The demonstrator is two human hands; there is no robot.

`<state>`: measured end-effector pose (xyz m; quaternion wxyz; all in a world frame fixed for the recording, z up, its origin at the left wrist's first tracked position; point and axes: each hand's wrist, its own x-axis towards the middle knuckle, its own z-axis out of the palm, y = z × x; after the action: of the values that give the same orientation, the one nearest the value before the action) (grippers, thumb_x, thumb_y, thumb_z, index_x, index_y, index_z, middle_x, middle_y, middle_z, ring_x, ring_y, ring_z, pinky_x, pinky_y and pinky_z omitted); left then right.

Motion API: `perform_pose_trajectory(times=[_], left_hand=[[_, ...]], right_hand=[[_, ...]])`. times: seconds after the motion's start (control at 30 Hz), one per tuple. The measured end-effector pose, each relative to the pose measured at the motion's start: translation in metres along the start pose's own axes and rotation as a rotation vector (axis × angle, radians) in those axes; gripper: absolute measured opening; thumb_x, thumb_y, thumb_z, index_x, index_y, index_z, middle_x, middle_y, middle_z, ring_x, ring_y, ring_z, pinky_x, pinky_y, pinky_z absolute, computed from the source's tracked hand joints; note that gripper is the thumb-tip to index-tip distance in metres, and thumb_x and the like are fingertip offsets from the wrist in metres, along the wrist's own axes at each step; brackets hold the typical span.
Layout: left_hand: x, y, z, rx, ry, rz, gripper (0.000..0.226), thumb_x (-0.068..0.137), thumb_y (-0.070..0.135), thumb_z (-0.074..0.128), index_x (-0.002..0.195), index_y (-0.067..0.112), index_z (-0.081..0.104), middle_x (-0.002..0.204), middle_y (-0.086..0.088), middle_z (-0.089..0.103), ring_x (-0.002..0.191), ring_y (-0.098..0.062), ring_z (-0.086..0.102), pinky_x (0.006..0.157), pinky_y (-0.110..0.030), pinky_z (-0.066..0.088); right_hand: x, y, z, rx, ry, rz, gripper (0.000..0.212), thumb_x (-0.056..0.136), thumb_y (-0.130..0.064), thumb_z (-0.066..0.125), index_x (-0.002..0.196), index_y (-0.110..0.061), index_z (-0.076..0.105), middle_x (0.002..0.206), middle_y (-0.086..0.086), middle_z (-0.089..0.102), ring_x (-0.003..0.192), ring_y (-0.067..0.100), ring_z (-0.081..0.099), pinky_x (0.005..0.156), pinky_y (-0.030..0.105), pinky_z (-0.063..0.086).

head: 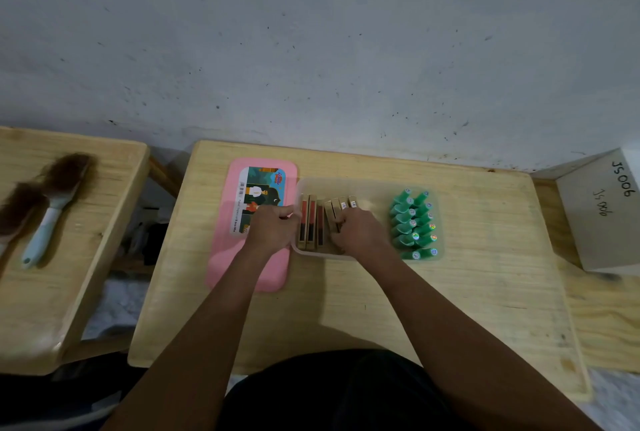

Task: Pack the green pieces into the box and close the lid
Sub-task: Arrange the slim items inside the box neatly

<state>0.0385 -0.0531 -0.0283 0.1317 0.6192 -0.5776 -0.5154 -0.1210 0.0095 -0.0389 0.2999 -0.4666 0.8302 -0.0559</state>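
Head view of a wooden table (450, 309) bearing a translucent plastic box (367, 185), open, with its pink lid (221, 268) lying flat just to the left of it, touching or nearly touching the box wall. The green pieces (412, 223) (small capped tubes, stacked in two columns) already sit inside the box at its right end, their long axes running left to right, across the box's short side. The left and middle part of the box holds slim tan cartons (308, 223) set on edge, long axes pointing away from the person.

The right hand (360, 233) is inside the box, fingers curled around the middle cartons; it is the hand nearer the green pieces, which lie just to its right. The left hand (272, 226) is closed over the box's left rim, steadying it, and partly overlies the lid. Judged from this layout, packing looks near complete; the lid, lying to the left, falls to the left hand.
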Motion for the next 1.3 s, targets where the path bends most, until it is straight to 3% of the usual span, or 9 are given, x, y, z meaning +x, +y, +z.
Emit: perform_pose_trajectory(times=[0.33,0.43,0.57,0.7,0.8,0.93,1.1,1.2,1.3], left_hand=[[0.0,0.001,-0.001,0.005,0.008,-0.003,0.039,0.09,0.019,0.062,0.126,0.004,0.06,0.12,-0.014,0.063,0.107,-0.028,0.061,0.086,-0.047,0.057],[0.0,0.001,0.0,0.007,0.005,-0.004,0.038,0.091,0.019,0.062,0.126,0.005,0.059,0.12,-0.012,0.062,0.107,-0.028,0.06,0.083,-0.047,0.058],[0.0,0.001,0.0,0.0,0.009,0.0,0.04,0.091,0.019,0.062,0.127,0.004,0.059,0.126,-0.015,0.06,0.11,-0.029,0.06,0.085,-0.047,0.058],[0.0,0.001,0.001,0.009,0.003,0.005,0.04,0.091,0.018,0.062,0.128,0.004,0.058,0.126,-0.014,0.06,0.106,-0.026,0.059,0.084,-0.046,0.058],[0.0,0.001,0.001,0.005,0.006,-0.002,0.04,0.091,0.018,0.062,0.128,0.003,0.058,0.12,-0.015,0.062,0.099,-0.025,0.062,0.082,-0.046,0.059],[0.001,0.0,-0.001,0.004,0.005,-0.008,0.04,0.09,0.021,0.063,0.126,0.004,0.06,0.12,-0.014,0.063,0.109,-0.029,0.06,0.085,-0.048,0.057],[0.001,0.0,-0.001,-0.008,0.008,-0.013,0.039,0.09,0.02,0.063,0.125,0.005,0.061,0.118,-0.015,0.065,0.107,-0.028,0.062,0.086,-0.047,0.057],[0.001,0.0,-0.001,-0.001,0.009,-0.01,0.039,0.09,0.019,0.063,0.126,0.005,0.06,0.117,-0.014,0.065,0.103,-0.027,0.063,0.084,-0.047,0.058],[0.001,-0.001,-0.001,-0.001,0.002,-0.014,0.039,0.09,0.02,0.063,0.126,0.006,0.06,0.123,-0.014,0.063,0.112,-0.029,0.059,0.086,-0.047,0.057]], right_hand=[[-0.002,-0.003,0.002,-0.02,0.06,0.021,0.033,0.08,-0.03,0.067,0.109,-0.016,0.059,0.101,0.007,0.067,0.096,0.027,0.064,0.073,0.031,0.045],[0.002,0.004,-0.002,0.129,0.003,0.059,0.026,0.082,-0.018,0.061,0.108,-0.022,0.057,0.097,0.005,0.069,0.087,0.023,0.063,0.07,0.028,0.045],[0.004,0.012,-0.005,0.173,-0.06,0.034,0.034,0.085,-0.005,0.051,0.11,-0.027,0.058,0.087,0.0,0.065,0.07,0.015,0.058,0.065,0.027,0.049],[0.003,0.011,-0.002,0.164,-0.019,0.029,0.023,0.084,-0.02,0.063,0.107,-0.021,0.061,0.091,-0.001,0.065,0.078,0.015,0.059,0.071,0.026,0.045],[0.002,0.007,0.0,0.081,0.024,0.05,0.04,0.077,-0.035,0.074,0.112,-0.02,0.061,0.097,0.002,0.066,0.09,0.021,0.064,0.077,0.032,0.052],[0.003,0.0,0.001,-0.099,0.059,0.034,0.039,0.079,-0.026,0.073,0.114,-0.015,0.058,0.109,0.007,0.067,0.101,0.026,0.064,0.074,0.033,0.048],[0.004,0.001,0.001,-0.067,0.044,0.057,0.044,0.075,-0.029,0.074,0.114,-0.013,0.06,0.108,0.008,0.066,0.102,0.027,0.063,0.076,0.032,0.048],[0.004,0.007,0.0,0.125,0.026,0.097,0.032,0.074,-0.029,0.076,0.098,-0.009,0.067,0.094,0.008,0.069,0.089,0.024,0.066,0.079,0.035,0.055],[0.008,0.019,-0.002,0.395,-0.022,0.128,0.023,0.075,-0.027,0.074,0.07,-0.005,0.067,0.068,0.013,0.065,0.064,0.022,0.063,0.073,0.044,0.058]])
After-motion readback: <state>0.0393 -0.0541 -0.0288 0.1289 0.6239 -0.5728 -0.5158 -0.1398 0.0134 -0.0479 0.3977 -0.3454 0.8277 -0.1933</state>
